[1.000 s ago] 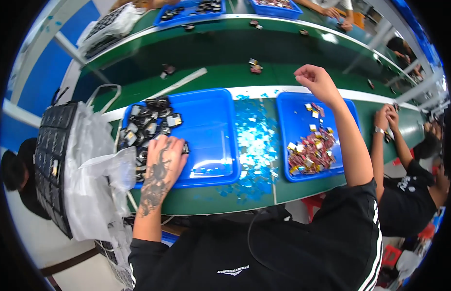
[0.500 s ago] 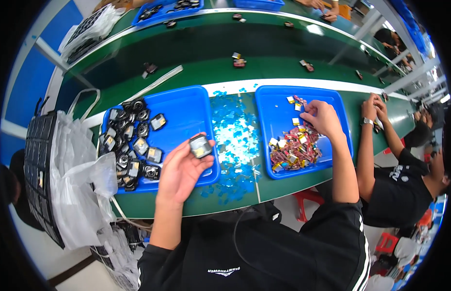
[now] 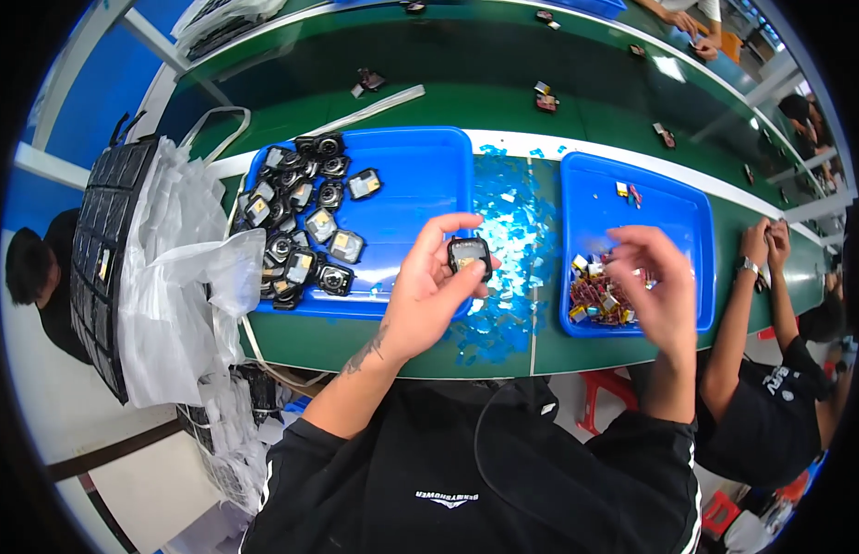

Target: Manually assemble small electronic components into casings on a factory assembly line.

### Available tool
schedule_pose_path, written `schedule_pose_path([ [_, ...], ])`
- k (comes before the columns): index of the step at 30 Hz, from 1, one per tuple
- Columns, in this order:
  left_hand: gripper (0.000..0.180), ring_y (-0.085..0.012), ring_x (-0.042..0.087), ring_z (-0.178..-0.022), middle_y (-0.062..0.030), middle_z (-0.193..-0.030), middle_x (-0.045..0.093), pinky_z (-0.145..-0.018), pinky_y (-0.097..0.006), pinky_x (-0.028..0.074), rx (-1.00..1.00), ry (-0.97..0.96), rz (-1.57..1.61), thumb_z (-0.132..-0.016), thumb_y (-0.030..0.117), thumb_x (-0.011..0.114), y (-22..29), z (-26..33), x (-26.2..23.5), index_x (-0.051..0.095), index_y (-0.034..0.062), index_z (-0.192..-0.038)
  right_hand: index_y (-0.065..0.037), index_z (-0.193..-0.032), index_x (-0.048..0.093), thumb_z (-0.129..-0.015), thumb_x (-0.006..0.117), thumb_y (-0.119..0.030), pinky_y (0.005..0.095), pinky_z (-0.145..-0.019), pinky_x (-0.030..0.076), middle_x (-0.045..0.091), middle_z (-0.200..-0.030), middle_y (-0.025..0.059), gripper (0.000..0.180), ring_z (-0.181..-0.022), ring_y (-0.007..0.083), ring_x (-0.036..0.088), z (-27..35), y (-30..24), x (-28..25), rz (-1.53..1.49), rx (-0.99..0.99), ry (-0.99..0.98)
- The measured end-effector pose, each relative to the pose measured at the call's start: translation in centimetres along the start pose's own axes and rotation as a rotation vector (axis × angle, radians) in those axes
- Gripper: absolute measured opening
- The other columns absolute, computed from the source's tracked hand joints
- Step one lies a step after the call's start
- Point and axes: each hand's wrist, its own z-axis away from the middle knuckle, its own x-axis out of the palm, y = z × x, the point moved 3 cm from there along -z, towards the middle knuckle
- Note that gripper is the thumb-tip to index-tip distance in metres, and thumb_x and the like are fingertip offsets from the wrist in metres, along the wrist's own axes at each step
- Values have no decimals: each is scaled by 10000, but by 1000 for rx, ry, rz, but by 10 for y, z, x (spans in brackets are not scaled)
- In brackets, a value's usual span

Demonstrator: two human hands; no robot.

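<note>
You're pinching a small black module in your left hand, fingers shut on its edges, just right of the left blue tray. Right hand is hovering w/ fingers loosely curled (grip unclear). Prob. light, stiff, fragile; keep holding by the rim.

Blue trays; green bench; black square part with pale face; pale-blue scraps; red-yellow bits.
</note>
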Motion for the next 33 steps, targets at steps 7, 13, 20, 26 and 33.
schedule_pose_path([
  [7, 249, -250, 610, -939, -117, -997, 612, -815, -347, 498, 299, -271, -590, -789, 146, 777, 17, -2, 28, 722, 71, -1020, 15, -974, 642, -758, 755, 60, 234, -632, 503, 665, -815, 65, 248, -705, 102, 632, 12, -23, 37, -222, -129, -102],
  [13, 191, -248, 610, -910, -114, -985, 598, -789, -347, 496, 276, -238, -538, -766, 129, 792, 12, 2, 20, 717, 54, -925, 4, -950, 669, -752, 772, 33, 227, -618, 491, 671, -778, 54, 225, -679, 101, 627, 12, -19, 53, -293, -152, -74],
  [20, 174, -261, 603, -881, -94, -962, 577, -746, -374, 497, 511, -85, -763, -737, 86, 794, 15, 8, 21, 702, 38, -877, 10, -889, 644, -846, 691, -14, 256, -630, 459, 642, -797, 53, 68, -692, 109, 575, 8, -18, 57, -283, -54, -193],
  [26, 177, -264, 623, -862, -103, -982, 603, -726, -349, 525, 686, -134, -846, -698, 64, 821, 16, 12, 25, 718, 44, -841, 2, -923, 580, -947, 593, -67, 249, -625, 430, 580, -788, -1, 75, -736, 47, 516, 3, 2, 72, -653, 237, -518],
  [33, 137, -154, 621, -860, -80, -1003, 584, -749, -264, 504, 277, 87, -468, -769, -3, 777, -12, 16, 16, 721, 25, -891, -20, -1178, 611, -812, 652, 64, 299, -685, 515, 628, -1030, 115, 378, -748, 181, 610, 0, -4, 84, -21, -47, -58],
])
